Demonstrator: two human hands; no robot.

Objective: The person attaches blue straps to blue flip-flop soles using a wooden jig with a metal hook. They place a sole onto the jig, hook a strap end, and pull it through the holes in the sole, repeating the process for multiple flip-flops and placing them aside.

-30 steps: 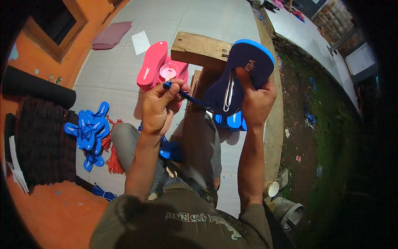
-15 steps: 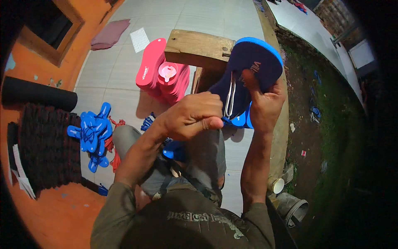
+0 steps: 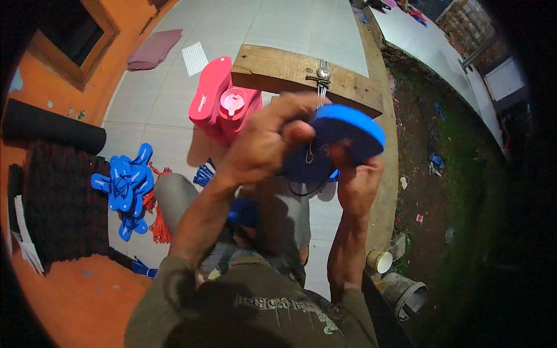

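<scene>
A flip-flop sole (image 3: 351, 124) with a bright blue edge and dark navy face is tilted in front of me, below the wooden beam. My right hand (image 3: 361, 182) is closed on its right side, thumb pressed on the dark face. My left hand (image 3: 261, 142), smeared by motion, is curled at the sole's left edge, its fingertips partly hidden. Thin metal rods (image 3: 322, 87), fixed to the beam (image 3: 278, 64) by a bolt, run down behind the sole's upper edge. A small wire loop (image 3: 310, 152) shows at the dark face, and a thin dark cord (image 3: 304, 192) curves below.
Pink soles (image 3: 209, 95) stand stacked left of the beam with a small pink cup (image 3: 233, 102) on them. Blue straps (image 3: 130, 182) lie piled on the tiles, beside red strands (image 3: 161, 226). Dark stacked sheets (image 3: 67, 203) line the orange wall. Buckets (image 3: 406, 293) stand at right.
The sole has come down toward me and tilted, uncovering the beam's right end and the metal rods. My left hand has risen to the sole's edge; my right hand has lowered with the sole.
</scene>
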